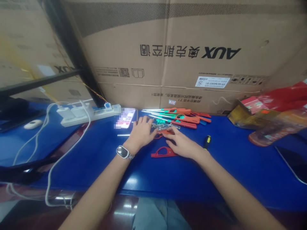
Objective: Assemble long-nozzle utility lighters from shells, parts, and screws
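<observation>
My left hand (pixel 141 133), with a watch on its wrist, lies on the blue table (pixel 235 166) with its fingers curled over a red lighter part (pixel 158 135) and metal pieces. My right hand (pixel 181 143) rests beside it, fingers pinched on a red piece (pixel 168 131) of the same lighter. A separate red handle shell (pixel 163 152) lies just under my right hand. Behind my hands is a pile of long-nosed lighters (pixel 178 116) with orange, red and teal handles and metal tubes.
A phone (pixel 126 118) lies left of the pile, next to a white power strip (pixel 81 114) with chargers and cables. A black-and-yellow screwdriver (pixel 206 141) lies right of my right hand. Red packaging (pixel 271 115) sits at the right, a dark tablet (pixel 294 163) near the edge. Large cardboard boxes (pixel 192 54) stand behind.
</observation>
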Demonstrator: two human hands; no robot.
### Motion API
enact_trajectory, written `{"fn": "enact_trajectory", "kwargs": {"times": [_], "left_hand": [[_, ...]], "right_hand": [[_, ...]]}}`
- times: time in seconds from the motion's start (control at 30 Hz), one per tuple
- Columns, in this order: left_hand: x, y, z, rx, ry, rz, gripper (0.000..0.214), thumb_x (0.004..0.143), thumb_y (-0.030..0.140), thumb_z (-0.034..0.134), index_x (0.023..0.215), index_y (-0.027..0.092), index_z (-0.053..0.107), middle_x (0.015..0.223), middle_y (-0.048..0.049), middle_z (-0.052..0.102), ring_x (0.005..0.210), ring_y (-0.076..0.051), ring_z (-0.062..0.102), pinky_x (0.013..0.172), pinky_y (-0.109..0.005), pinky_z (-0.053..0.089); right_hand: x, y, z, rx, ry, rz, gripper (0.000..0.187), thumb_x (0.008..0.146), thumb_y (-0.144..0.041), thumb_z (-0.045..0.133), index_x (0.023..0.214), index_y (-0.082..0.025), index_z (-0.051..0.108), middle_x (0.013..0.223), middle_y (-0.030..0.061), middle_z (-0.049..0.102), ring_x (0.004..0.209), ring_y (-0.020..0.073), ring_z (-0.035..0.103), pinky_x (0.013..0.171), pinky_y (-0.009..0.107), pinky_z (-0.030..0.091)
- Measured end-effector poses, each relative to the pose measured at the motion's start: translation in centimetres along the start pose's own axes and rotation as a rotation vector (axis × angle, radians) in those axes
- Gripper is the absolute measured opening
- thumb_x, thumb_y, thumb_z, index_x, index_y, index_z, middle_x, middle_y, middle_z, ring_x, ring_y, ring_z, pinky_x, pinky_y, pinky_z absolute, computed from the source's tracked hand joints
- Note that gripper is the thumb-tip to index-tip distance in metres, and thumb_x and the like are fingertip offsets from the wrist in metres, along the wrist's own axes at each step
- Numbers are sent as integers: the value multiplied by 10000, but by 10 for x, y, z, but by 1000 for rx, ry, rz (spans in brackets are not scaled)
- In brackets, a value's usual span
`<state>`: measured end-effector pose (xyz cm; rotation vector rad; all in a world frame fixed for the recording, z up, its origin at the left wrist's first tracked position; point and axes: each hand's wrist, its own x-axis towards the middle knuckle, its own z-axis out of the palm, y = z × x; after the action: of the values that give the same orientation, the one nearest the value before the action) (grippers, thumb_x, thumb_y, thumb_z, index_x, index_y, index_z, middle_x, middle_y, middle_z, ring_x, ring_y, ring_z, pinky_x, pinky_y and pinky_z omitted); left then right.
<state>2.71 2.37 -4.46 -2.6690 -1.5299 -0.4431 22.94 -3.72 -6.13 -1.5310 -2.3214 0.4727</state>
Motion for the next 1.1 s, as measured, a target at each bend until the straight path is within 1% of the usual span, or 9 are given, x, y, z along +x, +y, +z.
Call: {"fn": "enact_trajectory", "kwargs": {"times": [0.1, 0.2, 0.4, 0.5, 0.67, 0.83, 0.93, 1.0, 1.1], "left_hand": [[0, -5, 7, -19, -23, -256, 651, 989, 522, 301, 1499, 121, 353, 1508, -240, 374, 1415, -417, 307, 1068, -693, 295], [1, -11, 12, -97, -30, -373, 730, 977, 575, 253, 1552, 125, 234, 1576, -257, 257, 1464, -465, 186, 1059, -761, 217], [5, -24, 15, -184, 81, -392, 782, 920, 660, 358, 1518, 159, 302, 1537, -295, 309, 1388, -512, 322, 1006, -770, 270], [11, -28, 17, -202, 89, -301, 768, 933, 646, 350, 1506, 135, 310, 1545, -285, 292, 1408, -471, 313, 1044, -713, 293], [18, -25, 17, -170, 168, -53, 657, 982, 522, 370, 1475, 89, 341, 1454, -245, 424, 1384, -360, 379, 1111, -566, 325], [8, -5, 13, -135, 138, -16, 556, 966, 478, 458, 1410, 143, 449, 1508, -228, 347, 1421, -377, 320, 1117, -605, 304], [3, 5, 9, -156, 123, 121, 403, 928, 394, 549, 1280, 199, 573, 1543, -169, 304, 1423, -368, 312, 1127, -612, 290], [3, 8, 6, -203, 116, 250, 309, 931, 312, 538, 1212, 218, 625, 1509, -134, 361, 1386, -327, 364, 1110, -554, 342], [4, 8, 3, -228, 43, 377, 253, 926, 223, 507, 1088, 227, 702, 1319, -103, 534, 1229, -283, 487, 1007, -466, 428]], "right_hand": [[-1, 0, 1, -1, -4, 26, 446, 975, -315, 442, 1396, -232, 564, 1451, 134, 403, 1243, 279, 561, 1114, 460, 414], [-1, 0, 1, 0, -3, 23, 451, 979, -333, 435, 1399, -229, 562, 1457, 139, 404, 1242, 285, 565, 1109, 463, 420], [-1, 2, 2, 7, 9, 11, 439, 979, -357, 454, 1388, -252, 573, 1468, 125, 402, 1241, 287, 568, 1101, 468, 428], [-1, 2, 2, 8, 8, 13, 435, 981, -375, 454, 1379, -252, 580, 1464, 122, 407, 1248, 285, 564, 1107, 464, 420], [-1, 0, 1, 20, 6, 10, 446, 978, -372, 463, 1394, -246, 564, 1455, 125, 421, 1254, 276, 559, 1116, 454, 409], [-1, -1, 1, 17, 11, 8, 437, 972, -328, 469, 1383, -221, 571, 1442, 130, 429, 1259, 269, 552, 1114, 443, 416], [0, -1, 0, 25, 22, -29, 400, 963, -279, 475, 1339, -234, 604, 1421, 118, 449, 1239, 256, 564, 1108, 430, 426], [0, -1, 0, 26, 24, -43, 387, 959, -250, 469, 1317, -247, 617, 1409, 110, 459, 1226, 250, 573, 1107, 428, 426], [0, -3, -1, 22, 23, -36, 379, 962, -229, 452, 1299, -252, 624, 1403, 106, 460, 1211, 247, 582, 1099, 430, 430]]}}
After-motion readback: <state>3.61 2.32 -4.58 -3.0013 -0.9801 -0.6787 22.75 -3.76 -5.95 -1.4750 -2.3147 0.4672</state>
